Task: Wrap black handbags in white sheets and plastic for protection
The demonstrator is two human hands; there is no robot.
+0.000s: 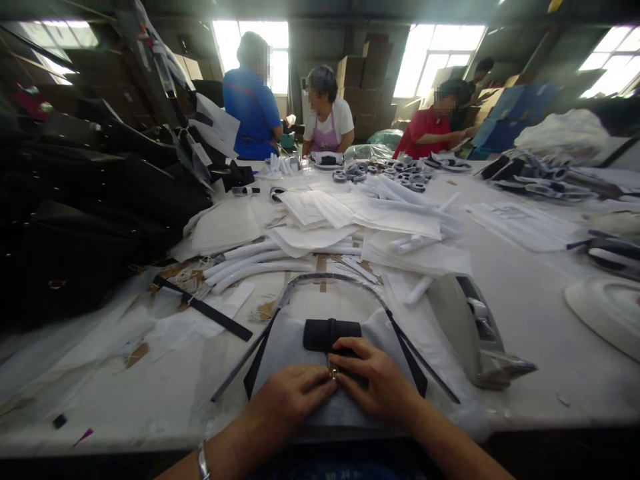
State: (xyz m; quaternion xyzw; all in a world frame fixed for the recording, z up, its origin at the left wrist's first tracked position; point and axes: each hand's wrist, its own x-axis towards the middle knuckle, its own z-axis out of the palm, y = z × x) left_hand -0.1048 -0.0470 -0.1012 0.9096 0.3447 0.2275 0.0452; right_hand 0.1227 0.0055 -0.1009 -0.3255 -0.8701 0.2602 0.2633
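Note:
A handbag point(285, 337) lies in front of me, its face covered by a pale grey sheet and its black edges showing at both sides. Its wrapped handle point(325, 275) arches away from me. Below the black strap tab point(332, 333) at its middle is a small gold metal clasp point(333, 369). My left hand point(293, 398) pinches the clasp from the left, fingertips pressed together. From the right, my right hand point(374, 381) holds it too between thumb and fingers, with the upper fingers bent over the tab's lower edge. Fingertips partly hide the clasp.
A grey tape dispenser point(467, 330) stands right of the bag. Beyond lie white sheets point(320, 213), foam tubes point(250, 263) and a black strip point(205, 310). Black bags point(90, 227) pile up at left. Several people, one in a blue shirt point(253, 110), are across the table.

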